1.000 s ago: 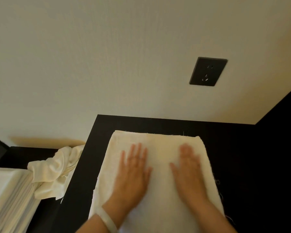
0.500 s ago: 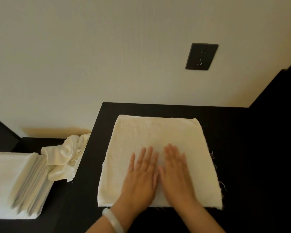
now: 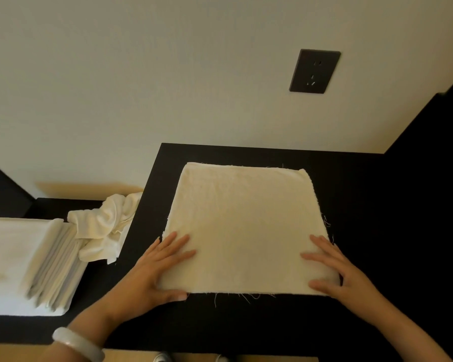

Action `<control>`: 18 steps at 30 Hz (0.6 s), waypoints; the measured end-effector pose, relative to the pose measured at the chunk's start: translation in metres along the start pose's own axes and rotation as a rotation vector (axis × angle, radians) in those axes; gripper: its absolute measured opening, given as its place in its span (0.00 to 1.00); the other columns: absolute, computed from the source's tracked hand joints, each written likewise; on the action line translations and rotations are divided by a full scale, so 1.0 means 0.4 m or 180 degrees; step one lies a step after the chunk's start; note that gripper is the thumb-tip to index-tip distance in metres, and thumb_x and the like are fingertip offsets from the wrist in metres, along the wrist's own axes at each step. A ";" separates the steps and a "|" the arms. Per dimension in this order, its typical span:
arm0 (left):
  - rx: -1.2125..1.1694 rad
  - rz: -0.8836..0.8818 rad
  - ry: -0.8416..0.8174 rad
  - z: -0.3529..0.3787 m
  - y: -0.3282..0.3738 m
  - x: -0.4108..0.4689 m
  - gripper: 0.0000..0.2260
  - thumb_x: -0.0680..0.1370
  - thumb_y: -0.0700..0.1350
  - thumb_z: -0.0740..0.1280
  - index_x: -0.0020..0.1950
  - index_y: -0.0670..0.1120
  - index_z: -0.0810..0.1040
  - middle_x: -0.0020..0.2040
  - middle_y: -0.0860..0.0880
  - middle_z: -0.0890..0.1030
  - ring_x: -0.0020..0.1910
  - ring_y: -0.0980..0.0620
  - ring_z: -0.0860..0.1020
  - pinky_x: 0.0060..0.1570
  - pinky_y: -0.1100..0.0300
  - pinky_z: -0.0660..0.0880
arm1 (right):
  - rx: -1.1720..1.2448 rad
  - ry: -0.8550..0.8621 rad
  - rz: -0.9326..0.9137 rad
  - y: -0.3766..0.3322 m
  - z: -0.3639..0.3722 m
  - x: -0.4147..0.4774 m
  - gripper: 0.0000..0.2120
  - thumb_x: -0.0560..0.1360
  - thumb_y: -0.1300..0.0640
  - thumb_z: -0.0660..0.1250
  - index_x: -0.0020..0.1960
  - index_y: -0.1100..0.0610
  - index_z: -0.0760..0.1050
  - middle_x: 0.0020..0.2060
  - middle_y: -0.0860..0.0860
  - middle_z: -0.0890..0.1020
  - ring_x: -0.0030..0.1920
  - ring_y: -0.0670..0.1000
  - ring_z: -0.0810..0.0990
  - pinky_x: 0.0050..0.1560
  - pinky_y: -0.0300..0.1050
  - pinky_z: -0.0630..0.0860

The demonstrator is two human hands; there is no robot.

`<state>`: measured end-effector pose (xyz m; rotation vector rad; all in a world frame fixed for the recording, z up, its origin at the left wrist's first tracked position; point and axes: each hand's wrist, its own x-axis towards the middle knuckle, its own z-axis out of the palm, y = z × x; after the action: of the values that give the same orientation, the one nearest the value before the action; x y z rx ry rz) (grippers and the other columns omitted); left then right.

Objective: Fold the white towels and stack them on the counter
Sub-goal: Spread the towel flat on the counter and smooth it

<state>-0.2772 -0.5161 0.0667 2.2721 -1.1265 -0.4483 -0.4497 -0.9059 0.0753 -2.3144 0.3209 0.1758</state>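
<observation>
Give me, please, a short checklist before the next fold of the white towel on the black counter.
1. Square white cloth towel lies flat on the black counter: ok.
2. Left hand rests on its near left corner: ok.
3. Right hand rests on its near right corner: ok.
4. Corners pinched firmly: cannot tell.
5. Near edge free of loose threads: not ok.
6. Crumpled white towel lies apart from it: ok.

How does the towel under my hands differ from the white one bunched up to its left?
The flat towel lies spread smooth on the black counter; the crumpled towel sits in a wrinkled heap. The left hand and right hand rest on the flat towel's near corners; no hand touches the crumpled towel. The crumpled towel sits by the folded stack; the flat towel lies apart. Both are off-white cloth.
</observation>
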 end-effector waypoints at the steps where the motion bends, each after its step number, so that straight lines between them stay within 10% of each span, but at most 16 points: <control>1: -0.0153 -0.0019 -0.0033 -0.009 -0.002 0.001 0.31 0.73 0.64 0.69 0.74 0.69 0.62 0.78 0.69 0.49 0.77 0.64 0.42 0.75 0.63 0.35 | 0.0023 -0.0114 -0.0073 -0.002 -0.009 -0.004 0.25 0.69 0.47 0.75 0.60 0.27 0.72 0.70 0.20 0.52 0.74 0.30 0.43 0.77 0.47 0.43; 10: -0.0734 -0.0438 0.0427 -0.029 0.014 0.000 0.11 0.70 0.59 0.68 0.52 0.63 0.80 0.68 0.72 0.69 0.73 0.70 0.59 0.73 0.60 0.59 | -0.0273 0.0494 -0.0030 -0.014 -0.002 0.000 0.11 0.70 0.58 0.75 0.39 0.42 0.79 0.62 0.24 0.69 0.71 0.36 0.63 0.76 0.48 0.58; 18: -0.1413 -0.0953 -0.0575 -0.194 0.068 0.049 0.01 0.74 0.51 0.70 0.44 0.57 0.81 0.51 0.55 0.82 0.54 0.56 0.80 0.56 0.59 0.78 | 0.0335 -0.1002 0.0965 -0.151 -0.172 0.055 0.05 0.74 0.56 0.72 0.48 0.56 0.81 0.42 0.51 0.85 0.44 0.51 0.84 0.51 0.49 0.81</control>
<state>-0.2424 -0.5195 0.1435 2.0306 -0.6767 -0.9377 -0.4096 -0.9196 0.1594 -2.0833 0.5044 0.6502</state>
